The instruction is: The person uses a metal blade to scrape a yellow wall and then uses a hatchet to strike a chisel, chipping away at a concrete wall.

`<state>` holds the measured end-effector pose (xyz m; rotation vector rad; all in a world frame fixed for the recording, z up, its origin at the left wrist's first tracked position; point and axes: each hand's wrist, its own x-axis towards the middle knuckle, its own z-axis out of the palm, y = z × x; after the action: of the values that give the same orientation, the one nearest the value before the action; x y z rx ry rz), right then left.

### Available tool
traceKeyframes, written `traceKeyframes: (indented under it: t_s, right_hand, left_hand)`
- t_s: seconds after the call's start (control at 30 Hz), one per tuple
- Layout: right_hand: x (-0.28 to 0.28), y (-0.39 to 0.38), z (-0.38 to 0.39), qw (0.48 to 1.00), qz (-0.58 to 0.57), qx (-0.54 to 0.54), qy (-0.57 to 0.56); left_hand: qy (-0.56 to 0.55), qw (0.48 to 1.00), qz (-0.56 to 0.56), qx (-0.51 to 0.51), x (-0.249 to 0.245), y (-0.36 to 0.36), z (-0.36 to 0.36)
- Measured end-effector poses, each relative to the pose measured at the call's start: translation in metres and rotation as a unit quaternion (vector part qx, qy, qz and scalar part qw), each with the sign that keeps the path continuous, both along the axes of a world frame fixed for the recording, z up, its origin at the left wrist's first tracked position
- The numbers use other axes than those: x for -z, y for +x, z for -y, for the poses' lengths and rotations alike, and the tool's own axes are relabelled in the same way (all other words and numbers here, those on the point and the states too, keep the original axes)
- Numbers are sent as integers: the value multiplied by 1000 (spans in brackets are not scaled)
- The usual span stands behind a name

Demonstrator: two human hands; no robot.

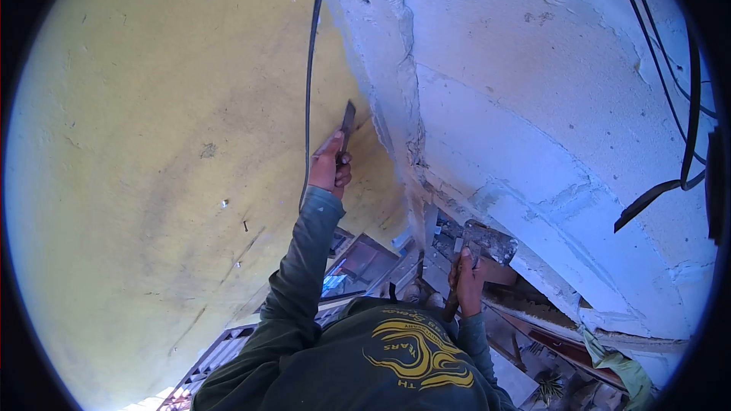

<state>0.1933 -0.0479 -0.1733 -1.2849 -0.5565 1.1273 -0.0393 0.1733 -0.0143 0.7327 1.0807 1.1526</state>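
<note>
My left hand is raised against the yellow wall, fingers wrapped round a flat narrow metal blade. The blade points upward, its tip close to the edge where the yellow paint meets the bare pale wall. Lower and to the right, my right hand is closed round the dark handle of a tool held near my chest. Right by the fingers is a broad, grey-speckled flat piece; I cannot tell whether it belongs to that tool.
A pale plastered wall with cracks and patches rises on the right. One black cable hangs before the yellow wall; more cables dangle at the far right. Below are a framed panel, rubble and a green cloth.
</note>
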Motion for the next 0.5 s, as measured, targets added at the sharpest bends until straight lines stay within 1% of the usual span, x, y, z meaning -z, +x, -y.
traceKeyframes:
  t_s: [0.07, 0.13, 0.2, 0.27, 0.33, 0.4, 0.47, 0.5]
  right_hand:
    - [-3, 1, 2, 1000, -12, 6, -2]
    - [-13, 2, 3, 1000, -19, 2, -6]
    - [-22, -3, 1, 999, -41, -10, -9]
    - [-17, -5, 0, 999, -37, -30, -6]
    - [-14, -4, 7, 998, -36, -45, -7]
    - [-11, -6, 13, 997, 26, -77, 1]
    - [-11, -9, 19, 996, 8, -82, -17]
    - [-12, -9, 22, 996, -8, -88, -30]
  left_hand:
    - [-8, 1000, 6, 8, -3, 9, -22]
    - [-51, 998, -21, 5, -11, 29, -42]
    - [-48, 999, -21, 5, -7, 19, -39]
    - [-39, 999, -19, 16, -6, 12, -37]
    - [-20, 999, -20, 43, -12, -4, -18]
    - [-25, 998, -36, 52, -17, -8, -27]
    - [-38, 997, -45, 54, -13, 0, -35]
    - [-52, 997, -56, 29, -14, 16, -43]
